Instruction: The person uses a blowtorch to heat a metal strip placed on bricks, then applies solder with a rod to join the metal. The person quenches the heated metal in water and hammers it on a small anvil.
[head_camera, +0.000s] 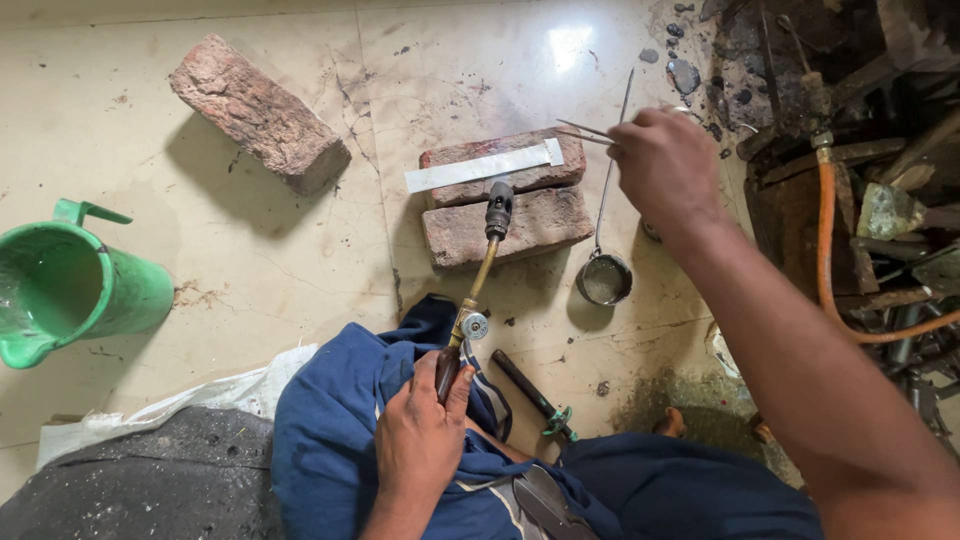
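Note:
My left hand (420, 430) grips the dark handle of a brass gas torch (480, 270), whose black nozzle rests over two bricks (505, 215) lying side by side on the floor. A flat silvery metal strip (480, 167) lies along the far brick. My right hand (665, 165) is raised to the right of the bricks and pinches thin metal tweezers (585, 131) whose tips point toward the strip's right end. No flame shows at the nozzle.
A third brick (260, 110) lies at the back left. A green plastic jug (70, 290) stands at the left edge. A small long-handled metal ladle (604, 278) sits right of the bricks. An orange hose (835, 270) and scrap metal pile fill the right side.

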